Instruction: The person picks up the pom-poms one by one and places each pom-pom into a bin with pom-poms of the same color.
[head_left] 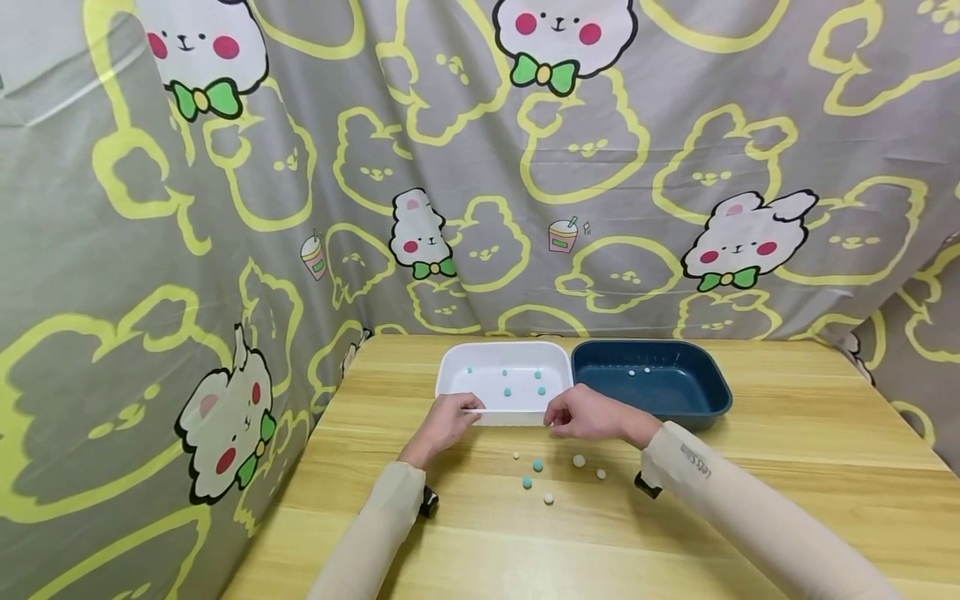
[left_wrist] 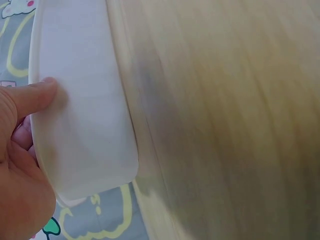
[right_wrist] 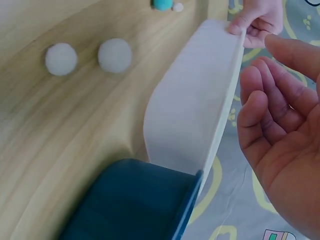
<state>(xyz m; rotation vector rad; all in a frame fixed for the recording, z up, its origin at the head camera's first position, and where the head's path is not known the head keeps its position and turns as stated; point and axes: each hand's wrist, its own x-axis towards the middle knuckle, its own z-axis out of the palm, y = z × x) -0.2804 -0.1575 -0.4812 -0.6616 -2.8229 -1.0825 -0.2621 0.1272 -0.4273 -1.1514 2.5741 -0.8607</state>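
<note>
A white plastic basin [head_left: 517, 417] stands on the table, with several small teal pompoms [head_left: 507, 392] inside. My left hand [head_left: 447, 423] grips its near rim at the left, with the thumb [left_wrist: 44, 95] on the outer wall. At the near right corner of that basin is my right hand [head_left: 592, 414]. In the right wrist view its fingers [right_wrist: 272, 95] are loosely bent, the thumb is apart from them, and nothing shows between. Whether it touches the rim, I cannot tell. On the wood in front lie white pompoms [head_left: 579, 460] and teal pompoms [head_left: 537, 465].
Right beside the white basin stands a dark blue basin [head_left: 712, 396], holding two small white pompoms [head_left: 632, 372]. Both are on a wooden table [head_left: 480, 542]. A grey patterned curtain [head_left: 480, 167] hangs behind and along the left side.
</note>
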